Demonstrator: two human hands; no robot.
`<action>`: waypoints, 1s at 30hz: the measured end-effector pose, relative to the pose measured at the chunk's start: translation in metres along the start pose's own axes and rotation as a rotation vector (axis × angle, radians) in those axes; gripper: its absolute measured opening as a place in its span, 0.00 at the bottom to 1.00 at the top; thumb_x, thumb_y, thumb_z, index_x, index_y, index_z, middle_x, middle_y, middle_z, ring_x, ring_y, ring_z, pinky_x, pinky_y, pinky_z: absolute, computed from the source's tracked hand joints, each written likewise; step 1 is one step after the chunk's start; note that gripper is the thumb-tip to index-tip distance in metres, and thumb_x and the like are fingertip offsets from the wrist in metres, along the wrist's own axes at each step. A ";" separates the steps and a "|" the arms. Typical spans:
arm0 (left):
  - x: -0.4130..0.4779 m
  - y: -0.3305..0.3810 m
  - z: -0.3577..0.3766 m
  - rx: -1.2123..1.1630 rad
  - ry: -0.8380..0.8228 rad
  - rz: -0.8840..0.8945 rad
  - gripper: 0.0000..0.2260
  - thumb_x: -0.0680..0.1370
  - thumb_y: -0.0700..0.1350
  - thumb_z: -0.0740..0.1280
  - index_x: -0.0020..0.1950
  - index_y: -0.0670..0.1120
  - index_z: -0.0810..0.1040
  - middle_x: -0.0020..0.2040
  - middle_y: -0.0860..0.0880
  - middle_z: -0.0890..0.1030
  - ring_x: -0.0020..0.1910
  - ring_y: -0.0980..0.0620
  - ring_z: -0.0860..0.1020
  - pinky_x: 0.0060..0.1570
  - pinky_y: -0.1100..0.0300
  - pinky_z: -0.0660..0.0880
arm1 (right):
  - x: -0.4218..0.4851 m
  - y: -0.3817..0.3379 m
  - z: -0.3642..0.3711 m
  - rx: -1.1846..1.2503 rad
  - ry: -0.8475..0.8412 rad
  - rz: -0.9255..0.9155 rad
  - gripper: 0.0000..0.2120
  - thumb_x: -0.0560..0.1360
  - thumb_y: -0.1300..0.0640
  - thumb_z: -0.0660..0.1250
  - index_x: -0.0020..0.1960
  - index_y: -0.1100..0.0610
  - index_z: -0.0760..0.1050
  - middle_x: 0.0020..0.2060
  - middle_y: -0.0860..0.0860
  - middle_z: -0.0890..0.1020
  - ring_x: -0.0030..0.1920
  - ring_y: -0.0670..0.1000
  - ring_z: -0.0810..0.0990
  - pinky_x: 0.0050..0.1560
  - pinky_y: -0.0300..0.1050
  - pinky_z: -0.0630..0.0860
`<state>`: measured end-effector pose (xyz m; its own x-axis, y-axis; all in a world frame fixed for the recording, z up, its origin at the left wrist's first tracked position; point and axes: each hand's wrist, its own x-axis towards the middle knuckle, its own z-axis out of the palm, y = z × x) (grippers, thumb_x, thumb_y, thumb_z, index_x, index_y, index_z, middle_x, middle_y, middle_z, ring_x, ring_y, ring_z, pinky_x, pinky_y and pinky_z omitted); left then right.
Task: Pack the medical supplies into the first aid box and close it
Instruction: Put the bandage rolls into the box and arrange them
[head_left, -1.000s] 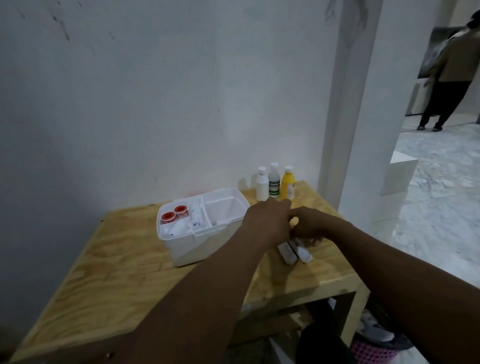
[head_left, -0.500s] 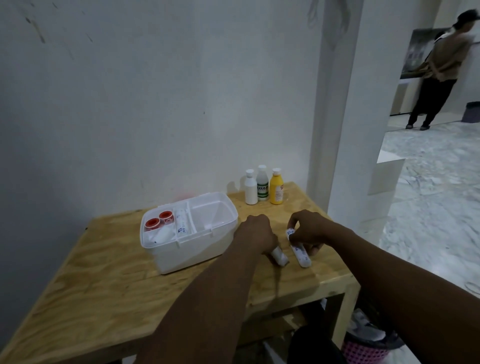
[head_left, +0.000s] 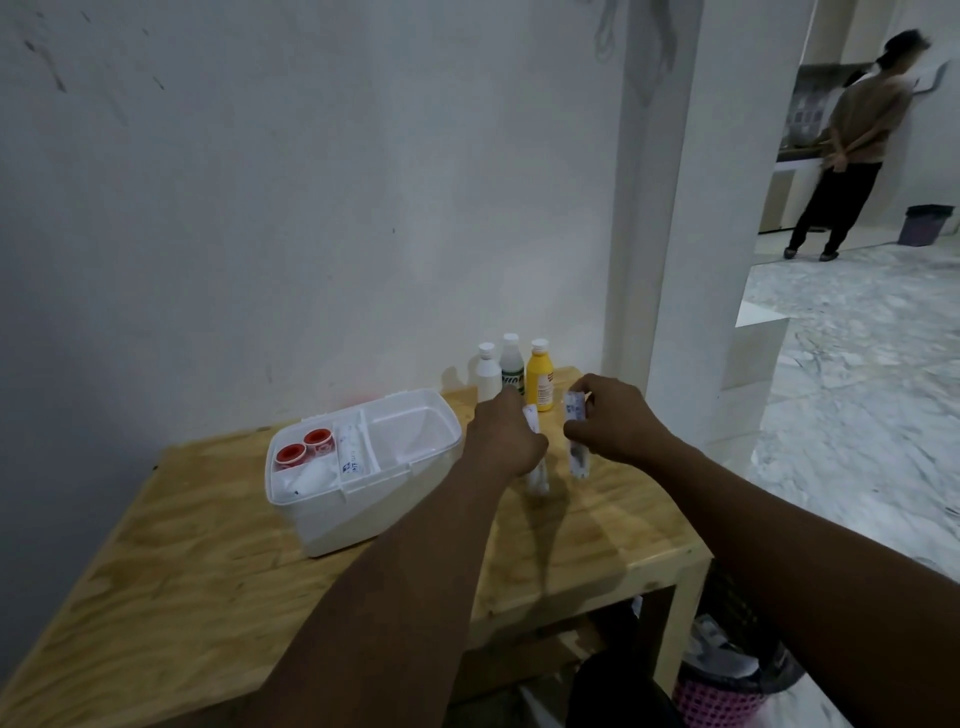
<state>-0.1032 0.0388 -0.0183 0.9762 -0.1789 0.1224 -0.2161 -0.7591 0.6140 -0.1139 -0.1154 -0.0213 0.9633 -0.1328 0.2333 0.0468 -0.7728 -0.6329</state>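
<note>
Head view: left hand (head_left: 506, 441) curled tight round a white tube (head_left: 537, 475) — right hand (head_left: 615, 426) pinches a second tube (head_left: 575, 415), fingers bent.

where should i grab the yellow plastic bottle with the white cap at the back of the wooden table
Best wrap the round body of the yellow bottle just under its white cap, coming in from the right. It stands upright, and the green-labelled clear bottle crowds its left side, while its right side looks free.
</note>
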 end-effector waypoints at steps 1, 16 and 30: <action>0.000 -0.002 0.002 0.004 -0.005 0.004 0.22 0.73 0.44 0.74 0.65 0.46 0.72 0.62 0.44 0.78 0.60 0.42 0.78 0.57 0.50 0.78 | -0.001 0.002 0.002 -0.006 -0.014 -0.003 0.19 0.67 0.59 0.74 0.57 0.59 0.76 0.39 0.49 0.78 0.39 0.53 0.81 0.45 0.54 0.83; 0.003 -0.001 -0.013 -0.020 -0.062 0.092 0.19 0.70 0.44 0.76 0.58 0.47 0.75 0.53 0.44 0.81 0.49 0.41 0.82 0.51 0.46 0.82 | 0.005 0.004 -0.004 -0.050 -0.072 -0.022 0.12 0.67 0.58 0.74 0.48 0.58 0.77 0.43 0.54 0.81 0.41 0.56 0.82 0.44 0.52 0.82; 0.009 -0.057 -0.163 -0.026 0.105 -0.045 0.15 0.70 0.43 0.75 0.56 0.47 0.79 0.52 0.43 0.82 0.44 0.45 0.85 0.43 0.51 0.85 | 0.032 -0.134 0.005 0.105 -0.015 -0.261 0.15 0.67 0.59 0.71 0.53 0.59 0.78 0.48 0.56 0.82 0.47 0.57 0.81 0.48 0.52 0.79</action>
<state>-0.0791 0.1830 0.0748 0.9816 -0.0774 0.1747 -0.1730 -0.7481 0.6407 -0.0878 -0.0137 0.0675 0.9188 0.0725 0.3879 0.3203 -0.7113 -0.6257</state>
